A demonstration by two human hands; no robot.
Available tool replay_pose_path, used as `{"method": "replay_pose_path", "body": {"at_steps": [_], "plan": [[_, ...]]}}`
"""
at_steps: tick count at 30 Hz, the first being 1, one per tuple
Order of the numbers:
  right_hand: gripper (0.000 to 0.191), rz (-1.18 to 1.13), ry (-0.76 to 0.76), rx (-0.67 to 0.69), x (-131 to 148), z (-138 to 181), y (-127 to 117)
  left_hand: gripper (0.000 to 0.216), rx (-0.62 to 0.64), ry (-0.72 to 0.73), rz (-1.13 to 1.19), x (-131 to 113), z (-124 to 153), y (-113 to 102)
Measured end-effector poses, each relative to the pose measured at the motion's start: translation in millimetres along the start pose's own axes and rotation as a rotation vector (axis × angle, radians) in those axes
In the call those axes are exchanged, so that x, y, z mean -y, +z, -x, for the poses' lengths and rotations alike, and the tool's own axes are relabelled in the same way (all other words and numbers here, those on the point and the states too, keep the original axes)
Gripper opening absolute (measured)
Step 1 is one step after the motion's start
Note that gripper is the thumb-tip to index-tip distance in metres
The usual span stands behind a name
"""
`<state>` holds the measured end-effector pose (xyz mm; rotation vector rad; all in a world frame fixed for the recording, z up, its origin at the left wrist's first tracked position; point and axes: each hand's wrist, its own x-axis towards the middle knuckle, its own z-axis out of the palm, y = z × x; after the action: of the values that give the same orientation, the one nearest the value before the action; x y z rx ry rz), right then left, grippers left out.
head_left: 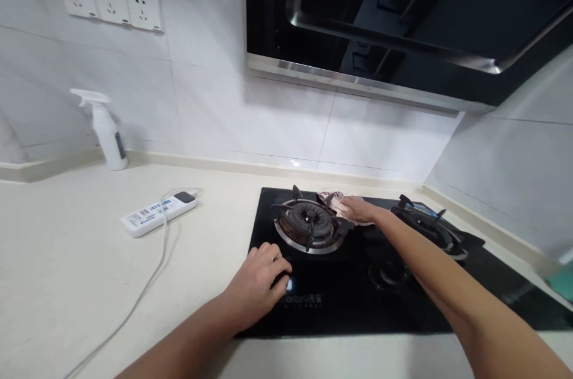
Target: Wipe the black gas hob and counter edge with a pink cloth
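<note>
My right hand presses a pale cloth with reddish edging against the black glass gas stove, just right of the left burner. The cloth lies close to that burner's pan support, and its underside is hidden. On the stove's left front part rests my left hand, fingers loosely bent and apart, with nothing seen in them. The right burner is partly covered by my right forearm.
A white spray bottle stands at the back left. A white power bank-like device with a grey cable lies on the pale countertop. Above the stove hangs a black range hood. Wall sockets are at upper left.
</note>
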<state>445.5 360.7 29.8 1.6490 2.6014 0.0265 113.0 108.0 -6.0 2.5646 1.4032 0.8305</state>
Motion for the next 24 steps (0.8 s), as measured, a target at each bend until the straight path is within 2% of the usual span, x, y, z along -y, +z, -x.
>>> {"method": "replay_pose_path", "body": {"at_steps": [5, 11, 21, 24], "plan": [[0.042, -0.01, 0.057, 0.041, 13, 59, -9, 0.017, -0.005, 0.018, -0.024, 1, 1, 0], [0.03, -0.016, 0.007, 0.087, 42, 126, -18, 0.018, -0.002, 0.013, -0.012, 3, -1, 1], [0.029, 0.056, -0.103, 0.029, 120, 169, -33, 0.019, -0.012, 0.013, -0.028, 1, -2, -1], [0.034, 0.013, -0.216, -0.021, 151, 177, -29, 0.022, -0.019, 0.013, -0.023, 3, -2, -1]]}}
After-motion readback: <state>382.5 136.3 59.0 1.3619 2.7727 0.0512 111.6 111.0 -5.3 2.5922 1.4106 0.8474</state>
